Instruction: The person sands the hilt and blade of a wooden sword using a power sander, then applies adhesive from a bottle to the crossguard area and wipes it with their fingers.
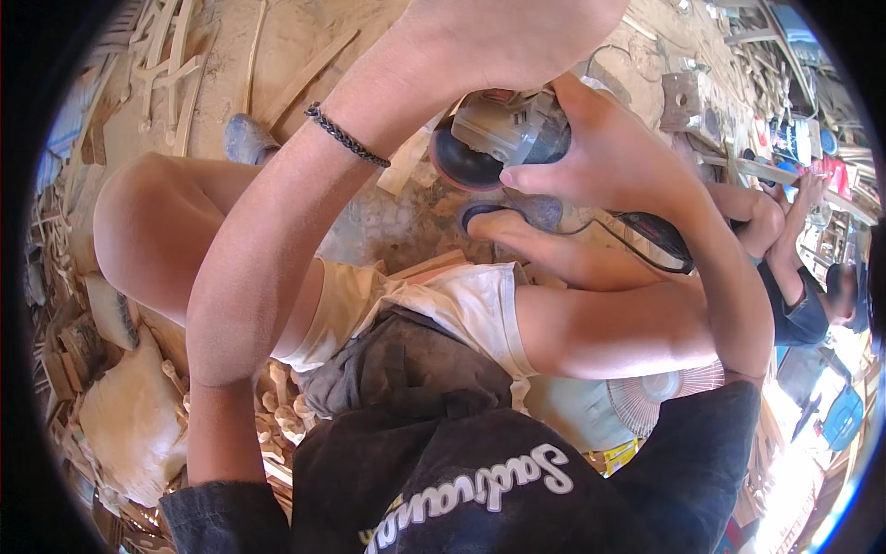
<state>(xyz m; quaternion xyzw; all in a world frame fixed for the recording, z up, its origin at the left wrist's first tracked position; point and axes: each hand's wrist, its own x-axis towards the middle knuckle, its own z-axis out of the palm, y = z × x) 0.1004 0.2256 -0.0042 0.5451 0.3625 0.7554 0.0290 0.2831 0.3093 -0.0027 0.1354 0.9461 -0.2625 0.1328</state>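
An angle grinder point(512, 129) with a silver metal head and a round black disc is between my knees, above the dusty floor. My right hand point(586, 157) is closed round its head, the thumb on the near side and the other fingers mostly hidden behind. The dark body of the tool shows partly under my right forearm. My left hand point(535, 37) is lifted close in front of the grinder at the top edge. Its fingers are cut off or hidden there, so their hold cannot be seen. A dark braided bracelet point(346, 137) circles my left wrist.
Long wood strips point(175, 65) lie at the far left. Small turned wood pieces point(281, 406) are heaped beside my left hip. A round fan point(655, 392) stands by my right thigh. Another person point(798, 300) sits at the right. A block with a hole point(688, 102) stands beyond.
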